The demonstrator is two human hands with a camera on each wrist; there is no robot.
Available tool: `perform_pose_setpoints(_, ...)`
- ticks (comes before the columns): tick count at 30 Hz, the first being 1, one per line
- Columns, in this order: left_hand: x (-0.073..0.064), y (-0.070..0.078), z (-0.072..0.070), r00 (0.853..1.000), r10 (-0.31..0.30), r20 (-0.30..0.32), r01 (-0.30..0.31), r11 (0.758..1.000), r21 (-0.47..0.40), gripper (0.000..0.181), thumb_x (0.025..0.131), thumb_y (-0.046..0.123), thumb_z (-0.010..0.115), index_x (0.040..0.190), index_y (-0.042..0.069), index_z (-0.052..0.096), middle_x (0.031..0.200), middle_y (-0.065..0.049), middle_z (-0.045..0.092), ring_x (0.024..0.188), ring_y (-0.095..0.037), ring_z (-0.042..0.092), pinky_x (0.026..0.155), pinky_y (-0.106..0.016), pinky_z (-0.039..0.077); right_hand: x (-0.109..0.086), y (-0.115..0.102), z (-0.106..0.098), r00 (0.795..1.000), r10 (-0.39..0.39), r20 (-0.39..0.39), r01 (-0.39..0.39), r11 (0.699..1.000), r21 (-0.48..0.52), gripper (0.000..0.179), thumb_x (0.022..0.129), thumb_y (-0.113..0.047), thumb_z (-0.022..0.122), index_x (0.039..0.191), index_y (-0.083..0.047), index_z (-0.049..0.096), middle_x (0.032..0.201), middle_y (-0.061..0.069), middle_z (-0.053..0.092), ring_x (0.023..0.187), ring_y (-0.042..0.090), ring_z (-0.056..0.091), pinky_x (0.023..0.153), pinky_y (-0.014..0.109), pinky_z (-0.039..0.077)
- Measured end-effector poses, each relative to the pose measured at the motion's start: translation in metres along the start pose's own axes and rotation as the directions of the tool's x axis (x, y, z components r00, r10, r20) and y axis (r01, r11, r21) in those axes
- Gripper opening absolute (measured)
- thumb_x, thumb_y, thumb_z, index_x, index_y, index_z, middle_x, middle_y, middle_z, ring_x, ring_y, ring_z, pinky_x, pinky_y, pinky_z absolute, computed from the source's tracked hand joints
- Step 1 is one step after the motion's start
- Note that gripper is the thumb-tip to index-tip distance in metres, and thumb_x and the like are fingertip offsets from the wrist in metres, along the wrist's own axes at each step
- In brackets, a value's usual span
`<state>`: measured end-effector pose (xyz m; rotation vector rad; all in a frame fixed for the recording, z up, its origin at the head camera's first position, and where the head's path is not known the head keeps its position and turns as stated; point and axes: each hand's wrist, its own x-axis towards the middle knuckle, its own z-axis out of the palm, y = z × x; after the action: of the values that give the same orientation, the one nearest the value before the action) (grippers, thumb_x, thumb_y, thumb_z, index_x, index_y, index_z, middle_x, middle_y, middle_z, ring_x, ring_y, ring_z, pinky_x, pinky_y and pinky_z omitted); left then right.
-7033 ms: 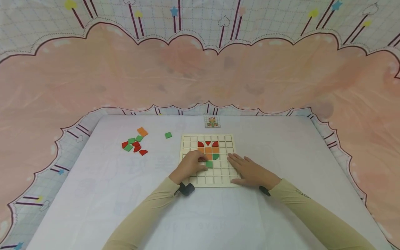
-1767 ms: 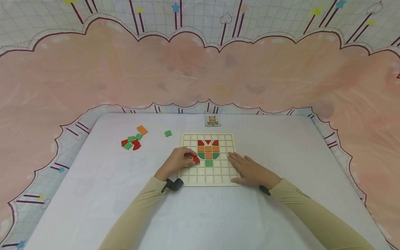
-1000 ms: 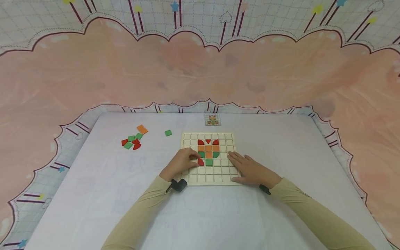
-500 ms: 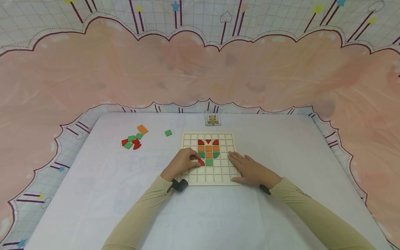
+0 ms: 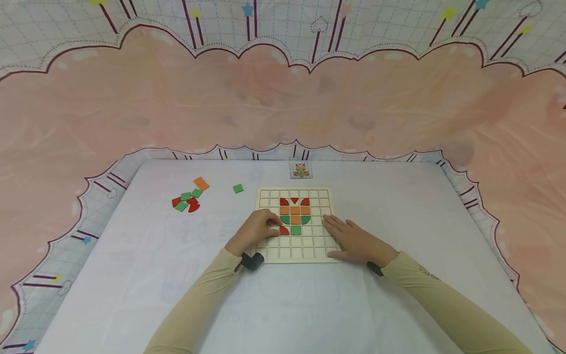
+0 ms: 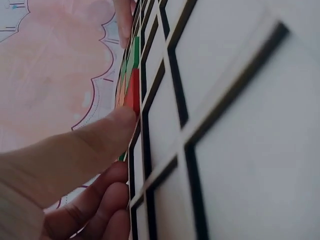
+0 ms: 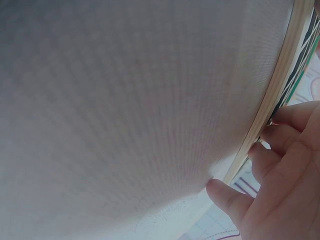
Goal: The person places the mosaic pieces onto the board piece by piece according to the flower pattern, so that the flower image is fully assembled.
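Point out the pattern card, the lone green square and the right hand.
Pattern card (image 5: 301,170), head view: printed middle.
Lone green square (image 5: 238,188), head view: top face.
Right hand (image 5: 357,242), head view: its back.

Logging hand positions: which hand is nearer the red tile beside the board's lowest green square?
Left. The left hand touches the red tile from its left; the right hand rests farther right, on the board.

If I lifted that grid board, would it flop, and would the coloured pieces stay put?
The grid board is probably stiff: its edge looks straight and wooden in the right wrist view. It may be light for its width, since that edge seems thin. The coloured pieces could slip if it tilts, as they look like separate tiles.
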<state>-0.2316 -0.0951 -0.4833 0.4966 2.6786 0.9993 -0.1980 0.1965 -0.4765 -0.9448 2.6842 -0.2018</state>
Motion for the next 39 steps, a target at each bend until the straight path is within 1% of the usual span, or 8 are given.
perform_pose_setpoints(4, -0.003, -0.008, -0.009, 1.000, 0.016, 0.020, -0.015, 0.999, -0.028, 0.022, 0.078, 0.014, 0.076, 0.099, 0.008, 0.071, 0.095, -0.002, 0.067, 0.086, -0.013, 0.060, 0.082, -0.030, 0.050, 0.000, 0.000, 0.001, 1.000, -0.005, -0.001, 0.005, 1.000, -0.008, 0.086, 0.089, -0.052, 0.055, 0.150, -0.005, 0.017, 0.157, 0.013, 0.018, 0.145, 0.029, 0.019, 0.113, 0.055, 0.024)
perform_pose_setpoints(7, -0.004, -0.019, -0.021, 1.000, 0.015, 0.005, -0.014, 0.999, -0.052, 0.024, 0.079, 0.015, 0.075, 0.102, 0.007, 0.070, 0.097, -0.004, 0.067, 0.085, -0.014, 0.059, 0.081, -0.031, 0.050, 0.000, 0.001, 0.001, 1.000, -0.007, -0.005, 0.007, 1.000, -0.012, 0.086, 0.089, -0.052, 0.055, 0.150, -0.005, 0.017, 0.157, 0.013, 0.018, 0.145, 0.029, 0.019, 0.113, 0.055, 0.024)
perform_pose_setpoints(11, -0.008, -0.036, -0.044, 0.997, -0.049, -0.059, 0.044, 0.996, -0.075, 0.026, 0.083, 0.017, 0.072, 0.107, 0.008, 0.069, 0.102, -0.007, 0.067, 0.090, -0.018, 0.059, 0.084, -0.033, 0.050, 0.000, 0.001, 0.001, 1.000, -0.011, -0.010, 0.010, 1.000, -0.012, 0.086, 0.089, -0.052, 0.054, 0.150, -0.005, 0.017, 0.157, 0.013, 0.018, 0.145, 0.029, 0.019, 0.113, 0.055, 0.023)
perform_pose_setpoints(16, -0.019, -0.061, -0.080, 0.975, -0.137, -0.174, 0.123, 0.988, -0.091, 0.030, 0.087, 0.016, 0.067, 0.115, 0.004, 0.065, 0.113, -0.015, 0.064, 0.100, -0.026, 0.059, 0.091, -0.041, 0.050, 0.000, 0.000, -0.001, 1.000, -0.017, -0.010, 0.017, 1.000, -0.009, 0.085, 0.090, -0.052, 0.054, 0.150, -0.004, 0.017, 0.157, 0.014, 0.018, 0.145, 0.029, 0.019, 0.113, 0.055, 0.023)
perform_pose_setpoints(22, -0.038, -0.096, -0.111, 0.951, -0.199, -0.238, 0.196, 0.980, -0.035, 0.034, 0.088, 0.016, 0.066, 0.118, 0.001, 0.063, 0.112, -0.020, 0.062, 0.099, -0.030, 0.056, 0.086, -0.040, 0.049, 0.000, 0.000, -0.001, 1.000, -0.021, -0.011, 0.021, 1.000, -0.011, 0.085, 0.089, -0.052, 0.054, 0.150, -0.004, 0.017, 0.157, 0.014, 0.019, 0.145, 0.030, 0.019, 0.112, 0.055, 0.024)
perform_pose_setpoints(30, -0.056, -0.124, -0.123, 0.912, -0.270, -0.308, 0.291, 0.956, 0.024, 0.035, 0.084, 0.012, 0.069, 0.115, -0.003, 0.063, 0.111, -0.025, 0.059, 0.098, -0.034, 0.055, 0.085, -0.043, 0.047, 0.000, 0.001, 0.000, 1.000, -0.003, -0.002, 0.003, 1.000, -0.016, 0.086, 0.089, -0.053, 0.054, 0.150, -0.006, 0.017, 0.157, 0.013, 0.018, 0.145, 0.029, 0.019, 0.113, 0.054, 0.024)
perform_pose_setpoints(34, -0.060, -0.128, -0.124, 0.904, -0.301, -0.305, 0.326, 0.945, 0.036, 0.036, 0.084, 0.011, 0.069, 0.116, -0.004, 0.062, 0.107, -0.026, 0.058, 0.096, -0.034, 0.053, 0.079, -0.042, 0.045, -0.001, 0.000, -0.002, 1.000, -0.013, -0.013, 0.013, 1.000, -0.009, 0.085, 0.089, -0.051, 0.056, 0.149, -0.003, 0.019, 0.156, 0.015, 0.021, 0.144, 0.031, 0.021, 0.112, 0.056, 0.025)
perform_pose_setpoints(39, -0.062, -0.125, -0.122, 0.904, -0.312, -0.294, 0.335, 0.942, 0.029, 0.033, 0.085, 0.008, 0.067, 0.114, -0.005, 0.062, 0.105, -0.025, 0.059, 0.094, -0.033, 0.052, 0.077, -0.038, 0.045, -0.002, -0.001, -0.003, 0.999, -0.022, -0.024, 0.022, 1.000, -0.002, 0.085, 0.089, -0.050, 0.057, 0.149, -0.002, 0.020, 0.155, 0.016, 0.022, 0.144, 0.032, 0.022, 0.111, 0.057, 0.025)
